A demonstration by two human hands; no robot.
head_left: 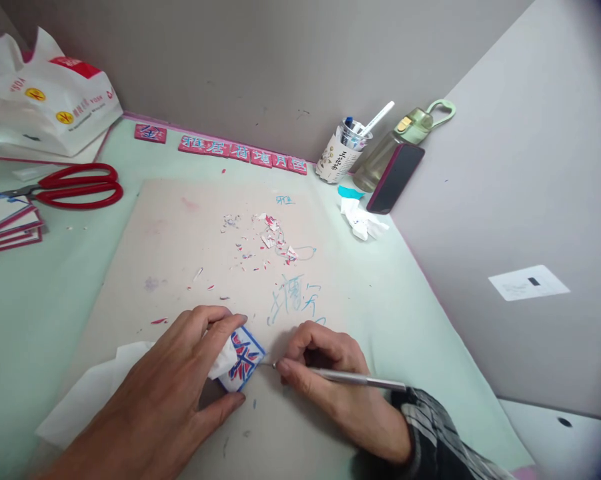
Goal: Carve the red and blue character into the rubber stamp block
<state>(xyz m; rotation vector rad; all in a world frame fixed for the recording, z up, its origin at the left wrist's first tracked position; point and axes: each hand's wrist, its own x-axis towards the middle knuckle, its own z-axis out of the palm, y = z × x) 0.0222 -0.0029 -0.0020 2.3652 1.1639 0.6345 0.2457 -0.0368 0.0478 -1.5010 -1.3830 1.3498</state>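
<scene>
My left hand (177, 380) grips a small square carving tile (245, 363) between thumb and fingers, holding it down on the beige board (175, 227). The tile has a white face with blue edges and a blue character, and red shows in the cut areas. A white tissue (100, 383) lies under this hand, and part of it is bunched against the tile. In my right hand (330, 383) is a slim metal craft knife (363, 379), pinched like a pen. Its thin tip is at the tile's right edge; whether it touches cannot be made out.
Red and white shavings (273, 233) litter the board. Red-handled scissors (80, 187) and stacked tiles (10, 223) lie left, below a plastic bag (50, 100). Carved red tiles (240, 152) line the wall. A pen cup (343, 153), bottle (393, 150), phone (397, 179) and crumpled tissue (360, 220) are back right.
</scene>
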